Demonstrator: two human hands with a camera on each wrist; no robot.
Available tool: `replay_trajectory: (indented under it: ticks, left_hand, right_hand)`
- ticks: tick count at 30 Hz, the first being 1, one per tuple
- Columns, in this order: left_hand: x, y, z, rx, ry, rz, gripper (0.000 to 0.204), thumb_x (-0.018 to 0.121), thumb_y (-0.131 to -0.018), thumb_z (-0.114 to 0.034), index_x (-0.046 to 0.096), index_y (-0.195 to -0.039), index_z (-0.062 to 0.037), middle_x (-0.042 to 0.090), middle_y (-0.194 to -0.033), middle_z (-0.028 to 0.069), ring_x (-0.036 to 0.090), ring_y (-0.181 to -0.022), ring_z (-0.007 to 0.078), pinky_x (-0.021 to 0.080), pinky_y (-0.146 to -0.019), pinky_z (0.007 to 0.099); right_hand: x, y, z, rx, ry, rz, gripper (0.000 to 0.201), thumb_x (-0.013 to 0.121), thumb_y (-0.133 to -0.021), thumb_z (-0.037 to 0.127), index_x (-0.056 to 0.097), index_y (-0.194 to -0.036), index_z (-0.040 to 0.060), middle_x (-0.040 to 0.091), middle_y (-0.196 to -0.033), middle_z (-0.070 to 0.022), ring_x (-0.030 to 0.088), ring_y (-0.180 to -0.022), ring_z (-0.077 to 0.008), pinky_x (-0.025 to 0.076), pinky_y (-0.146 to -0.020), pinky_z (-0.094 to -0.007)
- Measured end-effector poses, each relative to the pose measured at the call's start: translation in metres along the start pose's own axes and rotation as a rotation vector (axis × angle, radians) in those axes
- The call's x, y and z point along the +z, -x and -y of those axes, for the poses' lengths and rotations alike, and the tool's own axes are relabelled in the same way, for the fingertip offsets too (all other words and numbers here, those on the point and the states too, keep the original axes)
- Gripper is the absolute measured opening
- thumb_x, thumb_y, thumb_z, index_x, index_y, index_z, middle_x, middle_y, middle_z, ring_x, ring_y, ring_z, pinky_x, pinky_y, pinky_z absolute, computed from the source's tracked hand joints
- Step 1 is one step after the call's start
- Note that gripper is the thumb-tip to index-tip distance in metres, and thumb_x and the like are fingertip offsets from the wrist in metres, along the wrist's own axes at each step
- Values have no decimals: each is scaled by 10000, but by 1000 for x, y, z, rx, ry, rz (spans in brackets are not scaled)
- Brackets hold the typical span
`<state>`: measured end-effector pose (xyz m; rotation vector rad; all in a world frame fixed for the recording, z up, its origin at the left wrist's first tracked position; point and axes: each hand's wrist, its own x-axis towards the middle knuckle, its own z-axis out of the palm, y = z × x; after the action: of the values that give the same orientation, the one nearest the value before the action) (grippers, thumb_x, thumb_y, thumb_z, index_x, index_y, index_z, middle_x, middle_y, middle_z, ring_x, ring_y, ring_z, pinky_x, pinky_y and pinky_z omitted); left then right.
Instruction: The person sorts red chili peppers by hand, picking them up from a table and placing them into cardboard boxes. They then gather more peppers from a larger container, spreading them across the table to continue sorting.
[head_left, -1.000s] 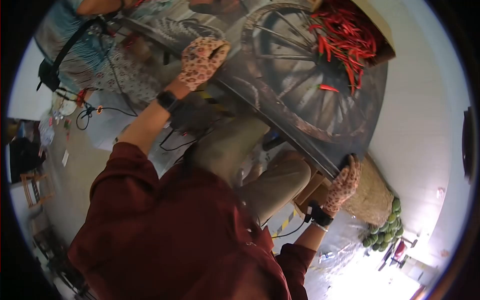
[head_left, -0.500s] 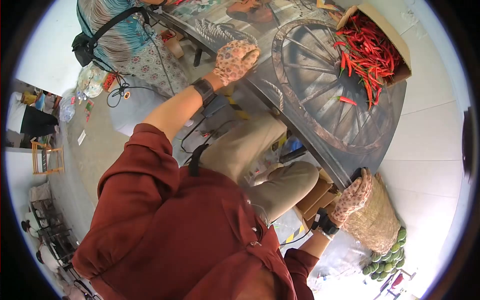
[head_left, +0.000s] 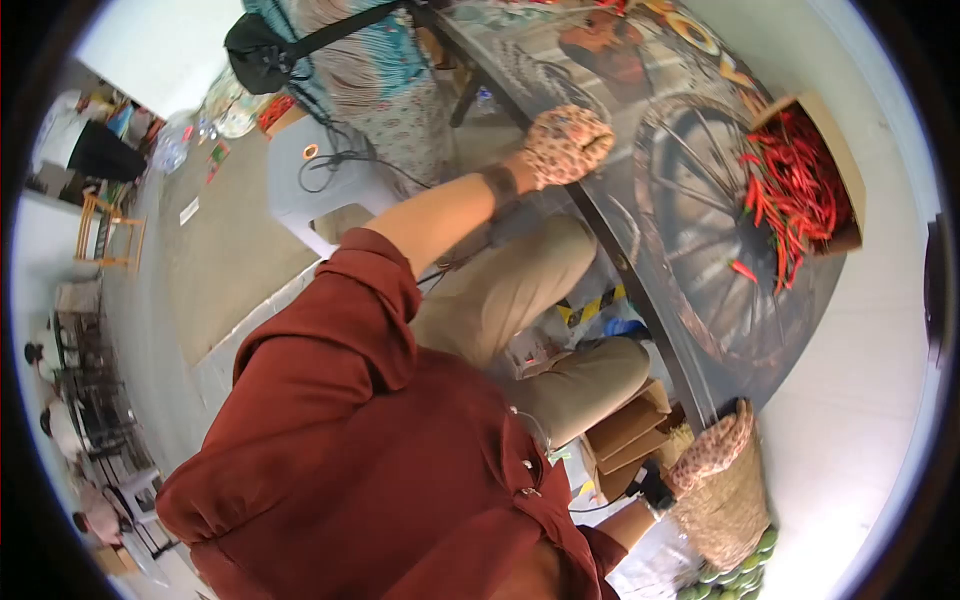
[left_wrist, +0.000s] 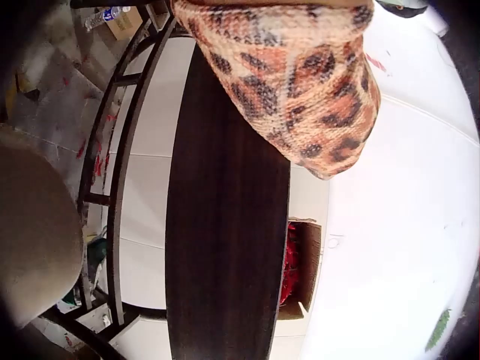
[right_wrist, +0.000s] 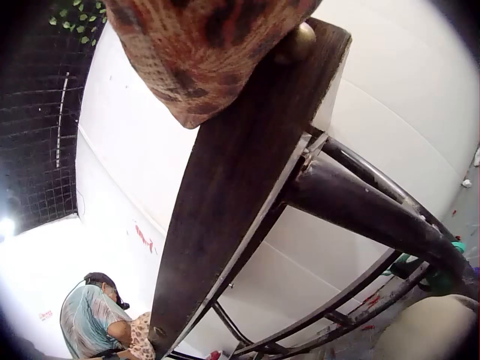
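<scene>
Both grips, left hand (head_left: 566, 146) and right hand (head_left: 716, 447) in spotted knit gloves, hold the flat surface (head_left: 690, 240) edge; the chilli box (head_left: 810, 180) has slid right.

second person (head_left: 350, 40) cut off above, green fruit (head_left: 735, 578) cut at edge

A box of chillies (head_left: 805, 180) sits on the table (head_left: 700, 270), one loose chilli (head_left: 743, 270) beside it. Under the table's near edge stand cardboard boxes (head_left: 625, 430) and a basket (head_left: 725, 500); limes (head_left: 735, 578), perhaps, lie just beyond the basket.
</scene>
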<state>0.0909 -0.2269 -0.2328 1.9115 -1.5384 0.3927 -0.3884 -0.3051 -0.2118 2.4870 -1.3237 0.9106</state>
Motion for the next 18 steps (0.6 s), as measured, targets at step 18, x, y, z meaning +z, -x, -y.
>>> replay_trajectory:
  ticks: [18]
  left_hand:
    - [-1,8,11,44,235,-282,172,535,-763,-264,544,-684,-111,540,-697,37,559,-691,236,451,-632,360]
  right_hand:
    - [0,-13,20,202,-121,85,320,396,-950,172,564,-1140,-23,571,-1168,-169,514,-1105,-308,377,-979,-382]
